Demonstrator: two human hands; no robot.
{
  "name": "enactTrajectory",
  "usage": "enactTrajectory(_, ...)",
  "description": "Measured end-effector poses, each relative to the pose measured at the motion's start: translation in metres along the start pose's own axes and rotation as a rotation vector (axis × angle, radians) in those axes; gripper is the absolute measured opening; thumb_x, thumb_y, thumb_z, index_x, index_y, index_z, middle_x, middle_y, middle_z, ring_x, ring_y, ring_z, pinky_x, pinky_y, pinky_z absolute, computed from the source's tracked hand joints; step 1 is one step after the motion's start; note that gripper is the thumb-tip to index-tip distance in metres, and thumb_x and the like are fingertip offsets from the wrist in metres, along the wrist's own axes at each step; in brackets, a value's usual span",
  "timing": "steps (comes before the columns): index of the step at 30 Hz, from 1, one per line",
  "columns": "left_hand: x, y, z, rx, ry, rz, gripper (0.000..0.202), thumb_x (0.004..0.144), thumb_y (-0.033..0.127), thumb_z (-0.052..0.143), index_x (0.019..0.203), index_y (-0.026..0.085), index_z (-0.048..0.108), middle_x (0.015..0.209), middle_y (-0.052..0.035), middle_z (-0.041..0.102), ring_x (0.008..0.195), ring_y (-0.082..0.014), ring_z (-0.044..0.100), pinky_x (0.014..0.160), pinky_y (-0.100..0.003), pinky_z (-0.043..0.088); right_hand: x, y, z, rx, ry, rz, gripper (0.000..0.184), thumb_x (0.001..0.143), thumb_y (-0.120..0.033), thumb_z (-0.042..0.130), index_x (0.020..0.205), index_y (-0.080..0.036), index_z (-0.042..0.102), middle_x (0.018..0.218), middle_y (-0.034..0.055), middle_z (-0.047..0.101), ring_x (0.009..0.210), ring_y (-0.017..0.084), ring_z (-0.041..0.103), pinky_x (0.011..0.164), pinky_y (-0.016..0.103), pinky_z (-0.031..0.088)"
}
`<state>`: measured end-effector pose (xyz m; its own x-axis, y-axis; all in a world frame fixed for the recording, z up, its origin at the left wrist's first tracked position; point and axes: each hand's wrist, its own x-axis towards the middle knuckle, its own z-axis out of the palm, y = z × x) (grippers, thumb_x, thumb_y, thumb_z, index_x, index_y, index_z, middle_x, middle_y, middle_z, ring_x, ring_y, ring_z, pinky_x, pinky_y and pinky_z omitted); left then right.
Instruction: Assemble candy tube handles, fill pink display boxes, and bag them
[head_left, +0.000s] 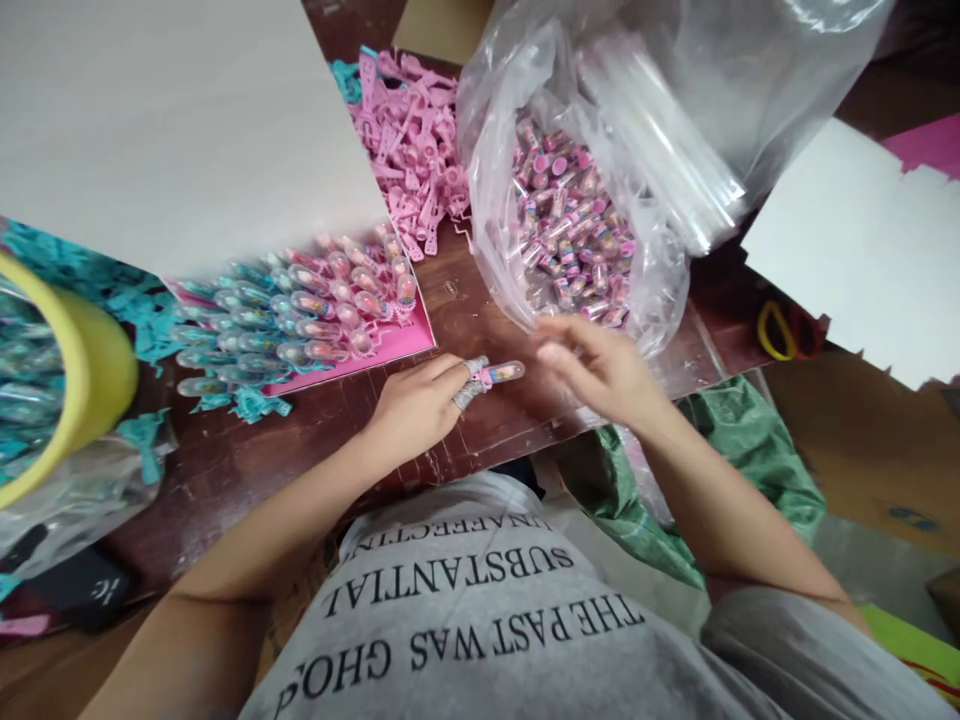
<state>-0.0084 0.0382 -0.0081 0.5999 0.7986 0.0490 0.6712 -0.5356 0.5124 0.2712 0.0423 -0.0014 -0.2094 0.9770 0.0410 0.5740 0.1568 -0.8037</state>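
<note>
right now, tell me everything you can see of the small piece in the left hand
The small piece is a clear, plastic-looking tube with a rounded tip, coloured patches and a pink part at its base. The left hand grips the pink end with wrapped fingertips. It lies roughly sideways over the brown table, tip pointing right; the right hand is apart from it. Finer details are too small.
</note>
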Motion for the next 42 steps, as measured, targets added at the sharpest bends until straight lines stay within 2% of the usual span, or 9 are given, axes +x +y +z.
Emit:
enactTrajectory(3,-0.001,-0.003,0.001,-0.255,-0.018,-0.072,0.024,0.103,0.021,0.051,0.109,0.020,0.074,0.104,-0.0058,0.078,0.092,-0.0193,0.073,0.082,-0.030,0.058,0.026,0.039,-0.022,-0.448,0.248,-0.087,0.042,0.100,-0.058,0.063,0.125,-0.025,0.072,0.134,0.0173,0.071,0.127,0.038,0.065,0.104,0.066,0.056)
enactTrajectory(10,-0.007,0.003,0.016,-0.629,0.047,-0.185,0.026,0.101,0.041,0.064,0.110,0.019,0.076,0.104,-0.0063,0.078,0.093,-0.0185,0.072,0.088,-0.032,0.057,0.065,0.089,-0.008,-0.708,0.181,-0.034,0.021,0.089,-0.044,0.077,0.102,-0.027,0.075,0.155,0.0146,0.057,0.147,0.049,0.042,0.103,0.083,0.047)
enactTrajectory(15,-0.018,-0.004,0.020,-0.775,0.078,-0.332,0.035,0.095,0.051,0.073,0.108,0.019,0.077,0.105,-0.0066,0.080,0.097,-0.0205,0.074,0.093,-0.034,0.060,0.063,0.054,-0.008,-0.610,0.141,0.004,0.017,0.089,-0.031,0.071,0.104,-0.024,0.075,0.151,0.0169,0.062,0.148,0.049,0.044,0.111,0.080,0.041)
enactTrajectory(20,-0.035,-0.016,0.014,-0.880,0.094,-0.393,0.039,0.090,0.052,0.080,0.112,0.020,0.078,0.110,-0.0066,0.082,0.101,-0.0212,0.075,0.097,-0.036,0.062,0.024,-0.014,-0.005,-0.212,-0.119,-0.307,0.031,0.103,-0.035,0.059,0.131,-0.025,0.067,0.111,0.0086,0.076,0.097,0.025,0.072,0.087,0.045,0.062)
enactTrajectory(27,-0.040,-0.016,0.003,-0.876,0.060,-0.344,0.027,0.092,0.043,0.078,0.102,0.018,0.078,0.099,-0.0044,0.080,0.088,-0.0171,0.072,0.085,-0.030,0.059,0.004,-0.044,0.030,-0.106,-0.362,-0.532,0.031,0.110,-0.032,0.054,0.137,-0.022,0.065,0.111,0.0080,0.074,0.095,0.020,0.071,0.084,0.035,0.063)
enactTrajectory(32,-0.045,-0.016,0.000,-0.720,0.172,-0.188,0.022,0.096,0.040,0.072,0.095,0.018,0.074,0.087,-0.0025,0.074,0.080,-0.0150,0.065,0.075,-0.026,0.053,0.005,-0.047,0.042,-0.045,-0.412,-0.422,0.036,0.111,-0.044,0.050,0.125,-0.017,0.071,0.107,0.0102,0.077,0.095,0.020,0.073,0.085,0.034,0.058)
enactTrajectory(37,-0.054,-0.023,-0.006,-0.489,0.226,-0.117,0.026,0.096,0.036,0.070,0.077,0.018,0.065,0.075,0.0000,0.061,0.069,-0.0130,0.053,0.065,-0.026,0.042,0.002,-0.054,0.047,0.129,-0.599,0.000,0.074,0.111,-0.067,0.027,0.084,-0.018,0.075,0.065,0.0023,0.069,0.057,0.013,0.063,0.064,0.030,0.049)
enactTrajectory(39,-0.058,-0.025,-0.010,-0.632,0.179,-0.215,0.024,0.094,0.040,0.073,0.082,0.018,0.069,0.077,-0.0001,0.065,0.070,-0.0124,0.055,0.068,-0.025,0.045,0.006,-0.051,0.044,0.111,-0.564,-0.015,0.075,0.110,-0.070,0.027,0.094,-0.018,0.079,0.078,0.0062,0.075,0.065,0.016,0.067,0.069,0.032,0.053)
enactTrajectory(42,-0.063,-0.025,-0.014,-0.998,-0.036,-0.441,0.032,0.090,0.049,0.076,0.087,0.017,0.073,0.074,0.0005,0.068,0.060,-0.0088,0.054,0.060,-0.022,0.045,0.017,-0.045,0.043,0.082,-0.494,-0.171,0.069,0.098,-0.069,0.061,0.148,-0.021,0.063,0.132,0.0153,0.072,0.084,0.020,0.071,0.075,0.037,0.059)
